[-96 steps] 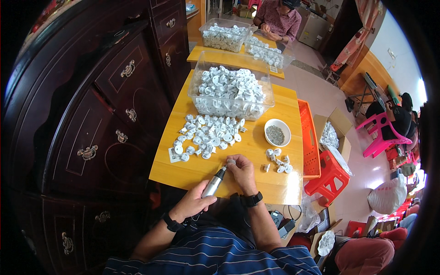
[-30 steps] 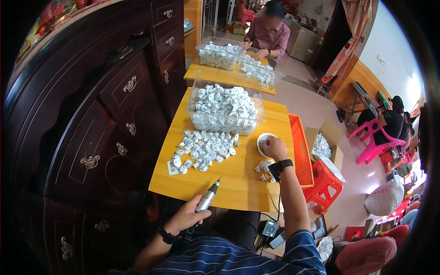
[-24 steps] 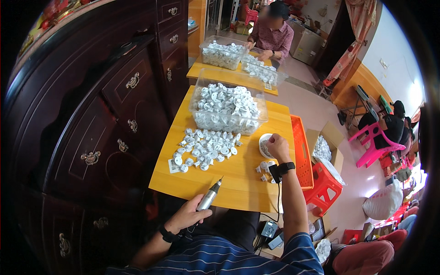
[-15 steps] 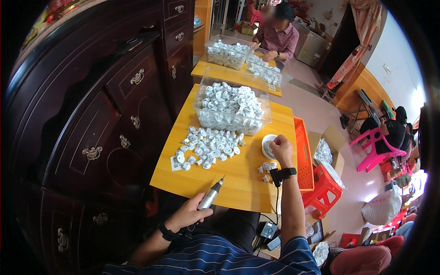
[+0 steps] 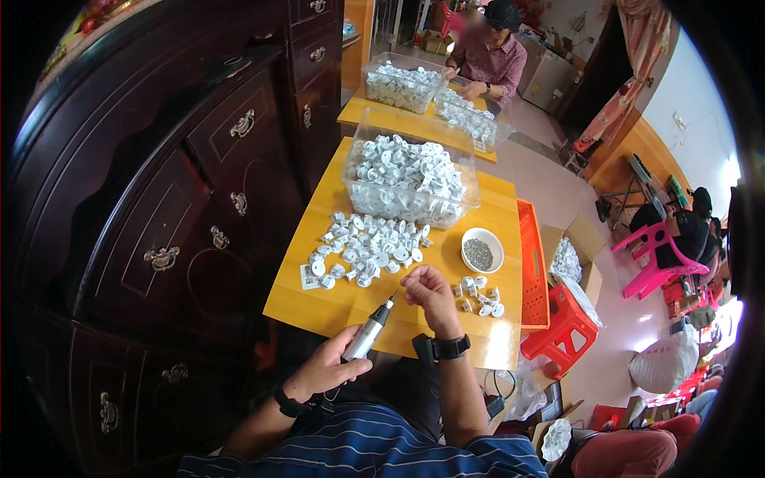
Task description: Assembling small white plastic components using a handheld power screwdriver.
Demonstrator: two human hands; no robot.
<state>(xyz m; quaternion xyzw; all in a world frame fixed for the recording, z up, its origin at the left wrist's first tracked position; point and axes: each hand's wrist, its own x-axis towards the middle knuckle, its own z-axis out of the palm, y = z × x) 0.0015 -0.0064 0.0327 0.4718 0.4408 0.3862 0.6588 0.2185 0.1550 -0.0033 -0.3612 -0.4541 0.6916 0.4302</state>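
A silver electric screwdriver point(image 5: 366, 336) with a dark nose and thin bit lies in my left hand point(image 5: 338, 363), its tip angled up and away over the table's near part. My right hand point(image 5: 433, 298) is pinched close beside the bit tip; whatever is between its fingertips is too small to make out. Right of centre stands a white bowl point(image 5: 496, 240) of tiny grey metal pieces, which look like screws. Loose white plastic parts point(image 5: 370, 245) lie heaped beyond the screwdriver. A smaller group of white parts point(image 5: 484, 299) sits to the right of my right hand.
A clear tub point(image 5: 471, 182) piled with white parts stands on the yellow table point(image 5: 315, 307). Along its right side are an orange crate point(image 5: 535, 267) and a red stool point(image 5: 564, 328). Dark drawers point(image 5: 179, 215) flank the left. Opposite, another person point(image 5: 500, 64) sits at a second table with tubs.
My right hand has left the bowl and come left and nearer, to the screwdriver's tip. My left hand still holds the screwdriver. The view has shifted slightly.
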